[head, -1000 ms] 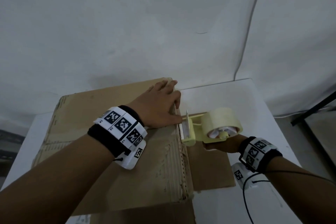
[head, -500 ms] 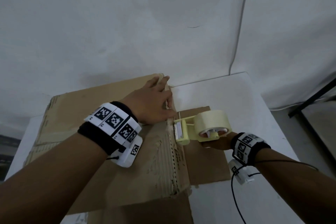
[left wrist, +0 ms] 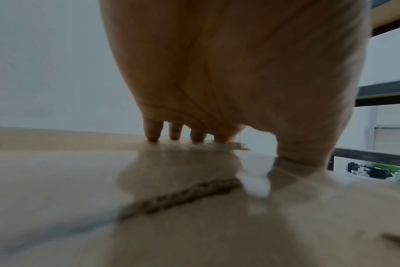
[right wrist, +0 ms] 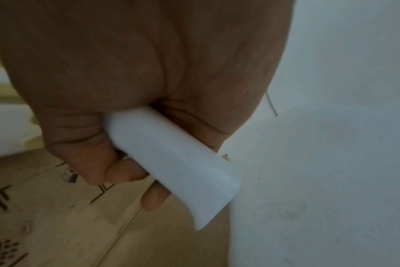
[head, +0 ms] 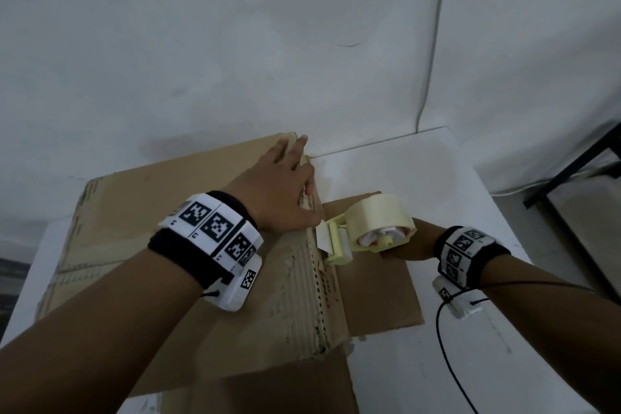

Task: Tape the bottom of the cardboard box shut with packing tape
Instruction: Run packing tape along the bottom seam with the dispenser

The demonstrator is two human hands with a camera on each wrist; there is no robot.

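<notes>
On the worn cardboard box (head: 174, 212), left hand (head: 279, 198) presses flat; right hand (head: 408, 242) grips tape dispenser (head: 366, 232).

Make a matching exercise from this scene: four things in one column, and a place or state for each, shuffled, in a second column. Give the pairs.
Things:
1. left hand
2. right hand
3. tape roll
4. cardboard box

Places or states:
A. mounted on the pale yellow tape dispenser
B. lies on the white table, one flap spread out to the right
C. pressed flat on the box top, fingers straight
D. wrapped round the dispenser's white handle

Pairs: 1-C, 2-D, 3-A, 4-B
</notes>
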